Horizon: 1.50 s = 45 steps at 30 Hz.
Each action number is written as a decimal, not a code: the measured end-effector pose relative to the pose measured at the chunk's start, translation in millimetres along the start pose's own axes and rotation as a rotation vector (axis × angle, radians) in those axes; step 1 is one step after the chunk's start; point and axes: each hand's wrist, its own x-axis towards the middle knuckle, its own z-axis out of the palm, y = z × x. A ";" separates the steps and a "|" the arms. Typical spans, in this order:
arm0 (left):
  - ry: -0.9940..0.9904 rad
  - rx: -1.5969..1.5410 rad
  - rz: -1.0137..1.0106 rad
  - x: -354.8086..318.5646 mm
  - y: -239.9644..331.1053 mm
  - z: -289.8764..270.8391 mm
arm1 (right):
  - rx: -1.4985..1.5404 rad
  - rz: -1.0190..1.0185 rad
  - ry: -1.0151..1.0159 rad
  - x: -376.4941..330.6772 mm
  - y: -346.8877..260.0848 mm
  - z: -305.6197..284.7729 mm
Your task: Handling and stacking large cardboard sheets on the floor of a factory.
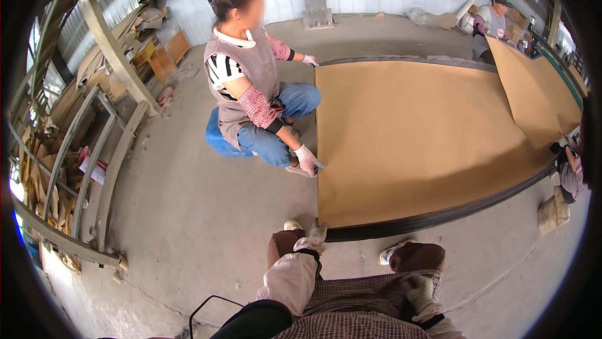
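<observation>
A large flat brown sheet (407,132), like board or heavy paper, lies on top of a low dark stack (433,218) of sheets. At its near left corner is my left hand (313,237) in a pale glove, with the fingers closed at the sheet's edge. My right hand (420,290), also gloved, is over my lap, apart from the stack; it is blurred and its fingers are not clear. Beside the left edge sits a co-worker (248,82) on a blue seat, both gloved hands at that edge. Toward the far right end, another brown sheet (533,85) is raised and bent.
Two more people, one at the far right (492,25) and one at the right rim (569,173), are by the raised sheet. Metal framing (119,176) and scrap board (144,25) stand along the left. A pale block (554,210) rests on the concrete floor (188,213).
</observation>
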 end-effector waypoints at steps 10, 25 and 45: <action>0.200 0.140 0.053 32.4 -61.3 23.7 | -0.223 -0.118 0.031 -2.5 -6.9 9.8; 0.308 0.175 0.008 -1.5 6.3 10.8 | -0.327 -0.056 0.013 3.3 -9.8 17.1; -0.005 0.287 0.018 -14.3 -2.7 -0.3 | -0.377 -0.097 0.023 -0.4 7.4 16.5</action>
